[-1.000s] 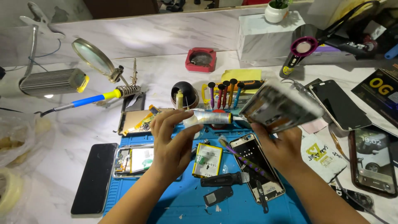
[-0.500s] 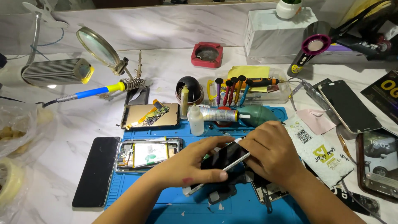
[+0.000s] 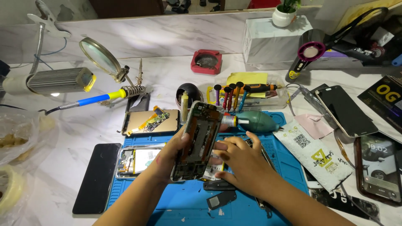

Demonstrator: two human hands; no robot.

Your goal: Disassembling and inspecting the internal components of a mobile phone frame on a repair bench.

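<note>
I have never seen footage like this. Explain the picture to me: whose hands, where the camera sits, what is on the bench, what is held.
The camera is worn on a person's head, looking down at their own bare hands. The left hand holds an opened phone frame upright, circuitry showing; the right hand rests beside it, fingers touching its edge. Below lies a blue repair mat with another opened phone. Around it are a soldering iron, a magnifier, screwdrivers, a green air blower and a black phone.

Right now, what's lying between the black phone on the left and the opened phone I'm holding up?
In the head view, another opened phone lies flat on the blue mat.
</note>
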